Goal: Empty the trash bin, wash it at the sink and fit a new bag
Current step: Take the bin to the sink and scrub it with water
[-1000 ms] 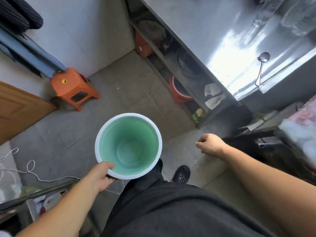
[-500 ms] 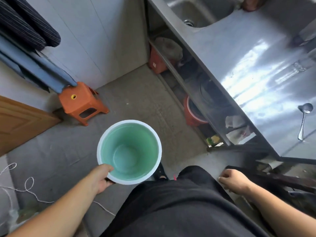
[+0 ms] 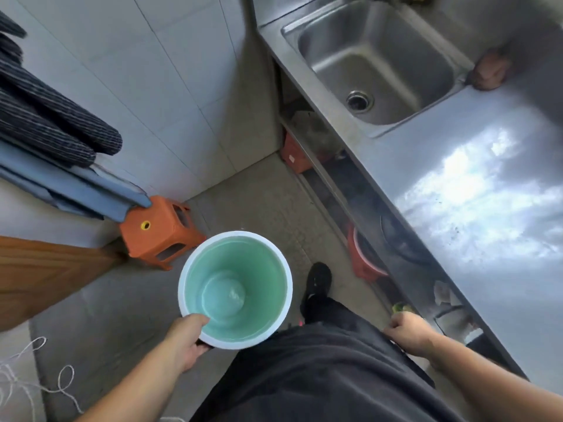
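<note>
1. Stainless-steel counter (image 3: 475,184) running along the right, its rectangular steel sink (image 3: 374,60) sunk in at the far end, basin bare with a round drain
2. Round green plastic trash bin with a white rim (image 3: 235,289) carried over the grey floor, well short of the sink; upright, long axis vertical, mouth open toward the camera, inside bare and unlined
3. Small orange plastic stool (image 3: 161,231) standing on the floor just beyond the bin, against the tiled wall
4. Left hand (image 3: 189,342) reaching forward from a bare forearm, gripping the bin's near rim, thumb hooked inside, fingers curled under outside
5. Right hand (image 3: 406,330) hanging beside the dark trousers near the counter edge, loosely curled, holding nothing
</note>
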Motion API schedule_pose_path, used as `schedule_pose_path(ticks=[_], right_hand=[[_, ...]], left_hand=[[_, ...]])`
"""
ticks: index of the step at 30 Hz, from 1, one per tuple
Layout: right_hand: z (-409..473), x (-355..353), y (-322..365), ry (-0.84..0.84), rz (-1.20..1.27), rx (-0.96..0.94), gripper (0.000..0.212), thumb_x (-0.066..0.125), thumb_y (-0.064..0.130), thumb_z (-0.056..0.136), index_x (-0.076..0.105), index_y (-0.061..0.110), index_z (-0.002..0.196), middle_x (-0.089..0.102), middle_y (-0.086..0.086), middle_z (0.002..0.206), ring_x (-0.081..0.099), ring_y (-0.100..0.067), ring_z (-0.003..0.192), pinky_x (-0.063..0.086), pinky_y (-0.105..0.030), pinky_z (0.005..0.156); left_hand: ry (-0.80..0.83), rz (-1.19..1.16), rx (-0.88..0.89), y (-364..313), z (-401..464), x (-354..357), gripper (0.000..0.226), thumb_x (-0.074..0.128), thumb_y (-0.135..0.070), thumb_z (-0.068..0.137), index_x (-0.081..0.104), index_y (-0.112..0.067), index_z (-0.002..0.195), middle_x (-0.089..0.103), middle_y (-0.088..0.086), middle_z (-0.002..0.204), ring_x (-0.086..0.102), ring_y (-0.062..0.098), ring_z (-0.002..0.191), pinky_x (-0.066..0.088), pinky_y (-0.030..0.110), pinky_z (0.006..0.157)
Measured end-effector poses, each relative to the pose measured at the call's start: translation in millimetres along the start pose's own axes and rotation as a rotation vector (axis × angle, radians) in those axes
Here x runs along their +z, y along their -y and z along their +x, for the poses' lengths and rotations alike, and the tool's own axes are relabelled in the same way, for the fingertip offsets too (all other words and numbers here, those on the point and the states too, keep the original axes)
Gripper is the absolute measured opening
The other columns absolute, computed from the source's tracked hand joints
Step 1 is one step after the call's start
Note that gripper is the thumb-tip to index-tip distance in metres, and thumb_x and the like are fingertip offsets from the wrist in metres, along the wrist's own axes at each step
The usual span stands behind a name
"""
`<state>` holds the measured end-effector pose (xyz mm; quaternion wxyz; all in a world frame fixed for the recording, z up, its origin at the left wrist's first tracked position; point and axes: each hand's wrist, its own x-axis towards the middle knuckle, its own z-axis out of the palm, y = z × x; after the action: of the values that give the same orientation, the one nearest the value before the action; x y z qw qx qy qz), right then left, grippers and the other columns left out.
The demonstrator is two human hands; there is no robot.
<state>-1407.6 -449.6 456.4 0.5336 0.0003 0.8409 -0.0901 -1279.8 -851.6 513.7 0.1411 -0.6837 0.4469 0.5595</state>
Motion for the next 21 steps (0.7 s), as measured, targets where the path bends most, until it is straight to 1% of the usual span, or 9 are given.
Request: schedule_pose_path(ticks=[3, 6, 7, 10, 12, 14, 16, 19, 21], right_hand=[[20, -60, 59, -0.011, 0.052, -0.07, 0.028, 0.059, 0.029, 0.082, 0.053, 0.018, 0.057, 0.057, 0.008, 0.061, 0.056, -0.013, 0.062, 0.044, -0.024, 0.058], [40, -113, 117, -0.064, 0.134, -0.156, 0.018, 0.061, 0.031, 0.086, 0.065, 0.02, 0.074, 0.07, 0.001, 0.081, 0.066, -0.018, 0.077, 0.054, -0.029, 0.075], [44, -126, 134, -0.076, 0.142, -0.182, 0.018, 0.06, 0.031, 0.087, 0.068, 0.017, 0.078, 0.071, -0.001, 0.083, 0.066, -0.018, 0.077, 0.054, -0.03, 0.075], [58, -156, 178, -0.092, 0.146, -0.235, 0.018, 0.06, 0.032, 0.086, 0.067, 0.017, 0.079, 0.067, 0.005, 0.071, 0.06, -0.012, 0.063, 0.046, -0.024, 0.062], [69, -171, 200, -0.108, 0.157, -0.233, 0.017, 0.06, 0.03, 0.085, 0.066, 0.018, 0.076, 0.064, 0.007, 0.067, 0.056, -0.009, 0.06, 0.044, -0.023, 0.063], [80, -181, 217, -0.126, 0.187, -0.184, 0.02, 0.059, 0.028, 0.086, 0.067, 0.012, 0.078, 0.064, 0.006, 0.067, 0.057, -0.011, 0.061, 0.045, -0.023, 0.063], [89, -188, 231, -0.153, 0.233, -0.115, 0.027, 0.059, 0.027, 0.087, 0.068, 0.002, 0.086, 0.062, 0.002, 0.069, 0.055, -0.014, 0.061, 0.044, -0.023, 0.059], [95, -195, 254, -0.195, 0.3, -0.024, 0.023, 0.058, 0.03, 0.089, 0.067, 0.009, 0.092, 0.065, 0.0, 0.081, 0.057, -0.014, 0.069, 0.043, -0.023, 0.056], [96, -196, 271, -0.219, 0.303, 0.012, 0.024, 0.056, 0.029, 0.089, 0.07, 0.009, 0.091, 0.068, -0.003, 0.087, 0.06, -0.014, 0.07, 0.044, -0.023, 0.055]], left_hand=[[-0.002, -0.02, 0.025, -48, 0, 11, 0.036, 0.048, 0.006, 0.096, 0.051, -0.001, 0.132, 0.064, 0.023, 0.117, 0.062, 0.039, 0.105, 0.05, 0.049, 0.083], [-0.006, -0.042, 0.055, -94, 4, 24, 0.037, 0.048, 0.005, 0.097, 0.051, -0.001, 0.134, 0.063, 0.022, 0.125, 0.059, 0.04, 0.117, 0.048, 0.049, 0.087], [-0.004, -0.048, 0.061, -108, 4, 27, 0.035, 0.047, 0.005, 0.098, 0.052, -0.001, 0.132, 0.063, 0.021, 0.123, 0.06, 0.04, 0.116, 0.048, 0.049, 0.088], [0.022, -0.059, 0.084, -152, 10, 35, 0.028, 0.047, 0.005, 0.098, 0.054, -0.006, 0.123, 0.065, 0.018, 0.11, 0.062, 0.035, 0.098, 0.049, 0.046, 0.081], [0.043, -0.04, 0.108, -182, 22, 38, 0.026, 0.048, 0.005, 0.097, 0.055, -0.01, 0.118, 0.067, 0.015, 0.098, 0.064, 0.031, 0.084, 0.05, 0.041, 0.07], [0.063, 0.002, 0.135, -215, 37, 41, 0.025, 0.05, 0.005, 0.095, 0.056, -0.011, 0.114, 0.068, 0.012, 0.087, 0.064, 0.027, 0.076, 0.049, 0.036, 0.06], [0.099, 0.058, 0.158, -252, 53, 43, 0.023, 0.052, 0.005, 0.094, 0.057, -0.011, 0.111, 0.068, 0.011, 0.084, 0.065, 0.027, 0.074, 0.05, 0.035, 0.059], [0.17, 0.157, 0.195, -314, 70, 41, 0.019, 0.054, 0.002, 0.094, 0.06, -0.013, 0.105, 0.071, 0.009, 0.084, 0.067, 0.026, 0.076, 0.051, 0.034, 0.062], [0.248, 0.248, 0.22, -355, 78, 39, 0.019, 0.055, -0.001, 0.095, 0.062, -0.013, 0.107, 0.073, 0.011, 0.091, 0.069, 0.028, 0.083, 0.054, 0.037, 0.069]])
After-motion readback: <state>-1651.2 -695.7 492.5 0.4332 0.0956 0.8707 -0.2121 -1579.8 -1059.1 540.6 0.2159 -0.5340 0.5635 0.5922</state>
